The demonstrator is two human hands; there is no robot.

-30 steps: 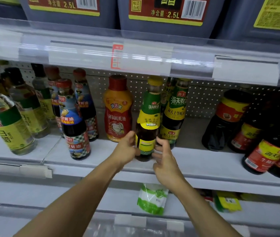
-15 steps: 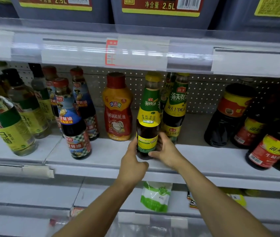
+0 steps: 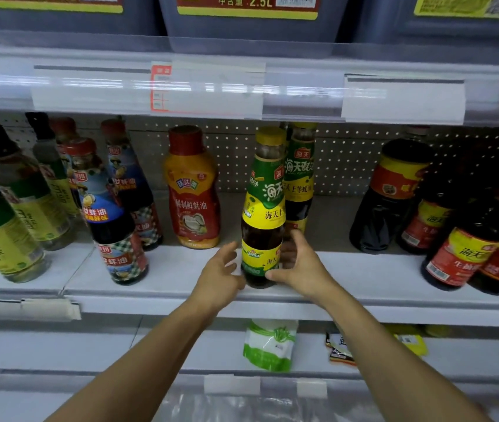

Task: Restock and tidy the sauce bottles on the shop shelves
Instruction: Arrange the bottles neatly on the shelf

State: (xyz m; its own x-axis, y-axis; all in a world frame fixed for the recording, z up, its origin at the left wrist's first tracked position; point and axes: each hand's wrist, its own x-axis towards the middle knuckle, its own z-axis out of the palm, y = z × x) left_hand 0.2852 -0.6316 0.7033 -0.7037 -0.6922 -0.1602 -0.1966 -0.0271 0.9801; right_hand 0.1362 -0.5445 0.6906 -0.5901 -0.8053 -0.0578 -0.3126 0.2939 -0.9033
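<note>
Front edge of shelf: oyster sauce bottle upright; second one behind
Hands: right hand wrapped round its base; left hand open, fingertips beside it

I see white metal shelving filling my view, with a pale perforated back panel behind it. Above, a clear plastic price rail catches soft glare from even overhead light.
</note>
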